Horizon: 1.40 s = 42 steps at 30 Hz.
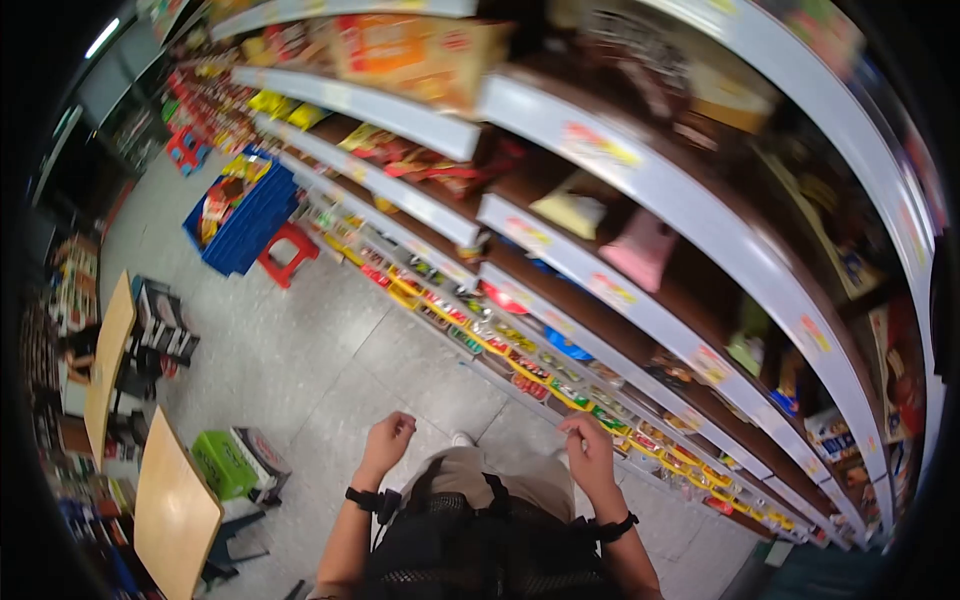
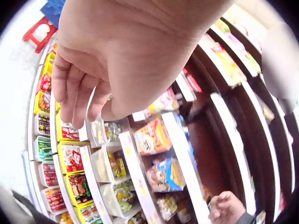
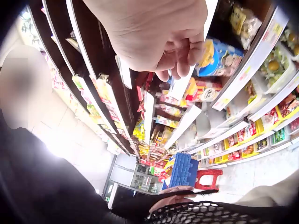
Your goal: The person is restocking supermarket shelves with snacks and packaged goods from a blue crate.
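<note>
My left hand hangs in front of the body with fingers loosely bent and nothing in them. At about the same height, my right hand is held apart from it, also without anything in its grasp. The shelf unit runs along the right side, with the right hand nearer to its low rows of small packets. In the left wrist view, boxed sweets and an orange snack bag appear beyond the left hand. A blue snack bag shows past the right hand's fingers in the right wrist view.
A blue crate of packets stands by a red stool farther along the aisle. At the left are wooden tables and a green box. A pink bag lies on a middle shelf. Grey floor stretches between.
</note>
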Motion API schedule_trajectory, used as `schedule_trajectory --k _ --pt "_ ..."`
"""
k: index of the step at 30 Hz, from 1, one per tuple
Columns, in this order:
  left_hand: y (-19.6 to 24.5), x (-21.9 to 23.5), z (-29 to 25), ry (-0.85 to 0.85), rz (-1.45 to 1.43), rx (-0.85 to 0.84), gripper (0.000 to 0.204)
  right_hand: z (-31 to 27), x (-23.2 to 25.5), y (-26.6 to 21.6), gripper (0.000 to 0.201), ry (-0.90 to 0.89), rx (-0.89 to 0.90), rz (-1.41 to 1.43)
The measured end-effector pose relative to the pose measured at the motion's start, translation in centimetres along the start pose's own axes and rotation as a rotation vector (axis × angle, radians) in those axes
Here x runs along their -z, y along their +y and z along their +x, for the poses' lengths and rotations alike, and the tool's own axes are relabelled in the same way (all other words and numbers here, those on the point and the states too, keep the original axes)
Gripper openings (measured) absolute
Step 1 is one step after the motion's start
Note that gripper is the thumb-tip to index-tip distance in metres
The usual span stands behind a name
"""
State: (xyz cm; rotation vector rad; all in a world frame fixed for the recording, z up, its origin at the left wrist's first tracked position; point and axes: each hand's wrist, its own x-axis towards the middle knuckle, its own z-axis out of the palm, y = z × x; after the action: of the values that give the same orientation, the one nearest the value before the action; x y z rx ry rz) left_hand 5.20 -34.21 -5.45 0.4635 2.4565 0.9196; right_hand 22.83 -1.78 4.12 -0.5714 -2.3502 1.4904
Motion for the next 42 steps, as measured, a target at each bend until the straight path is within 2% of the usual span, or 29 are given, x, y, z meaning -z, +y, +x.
schedule_trajectory --k 2,3,4,6,11,15,19,21,26,28,30,32,34,36,42 --pt "-4.7 2.4 1.1 0.051 -0.593 0.138 0.017 2.2 -4.9 -1.6 0.017 0.026 0.012 0.076" --pt "-6.6 3.2 1.3 0.088 -0.727 0.144 0.020 3.0 -6.7 -2.3 0.017 -0.011 -0.039 0.111" --pt "-7.7 4.6 0.9 0.112 -0.732 0.152 0.020 3.9 -8.5 -3.1 0.017 -0.048 -0.091 0.146" --pt "-9.6 6.9 1.4 0.073 -0.774 0.334 0.021 5.3 -12.2 -4.3 0.017 -0.098 -0.103 0.150" --pt "-14.2 11.0 2.6 0.195 -0.936 0.403 0.023 10.6 -20.9 -5.2 0.013 -0.206 -0.079 0.193" --pt "-18.6 15.7 5.1 0.251 -0.921 0.492 0.023 17.8 -28.7 -5.9 0.013 -0.377 -0.082 0.217" --pt "-23.6 23.1 11.1 0.343 -0.924 0.520 0.021 26.7 -38.7 -8.1 0.013 -0.414 -0.050 0.295" --pt "-25.8 28.0 15.0 0.377 -0.913 0.512 0.021 31.9 -44.0 -10.2 0.013 -0.415 -0.076 0.375" --pt "-24.9 42.9 25.7 0.346 -0.838 0.486 0.021 44.4 -53.8 -19.1 0.013 -0.457 -0.082 0.432" --pt "-26.1 47.8 29.6 0.402 -0.793 0.335 0.024 48.6 -57.9 -22.0 0.013 -0.489 0.000 0.463" --pt "-27.9 51.0 32.7 0.486 -0.835 0.295 0.022 52.2 -61.4 -23.9 0.013 -0.544 0.021 0.442" --pt "-29.6 53.6 34.9 0.566 -0.857 0.325 0.021 55.1 -64.5 -26.8 0.014 -0.627 0.127 0.396" --pt "-30.5 55.7 36.3 0.603 -0.901 0.358 0.021 57.0 -67.3 -28.8 0.013 -0.677 0.121 0.429" --pt "-32.0 58.1 38.4 0.633 -0.930 0.367 0.020 58.9 -70.1 -30.8 0.012 -0.702 0.023 0.451" --pt "-38.6 64.7 46.5 0.628 -0.972 0.360 0.019 64.5 -80.3 -32.7 0.011 -0.817 0.025 0.370"
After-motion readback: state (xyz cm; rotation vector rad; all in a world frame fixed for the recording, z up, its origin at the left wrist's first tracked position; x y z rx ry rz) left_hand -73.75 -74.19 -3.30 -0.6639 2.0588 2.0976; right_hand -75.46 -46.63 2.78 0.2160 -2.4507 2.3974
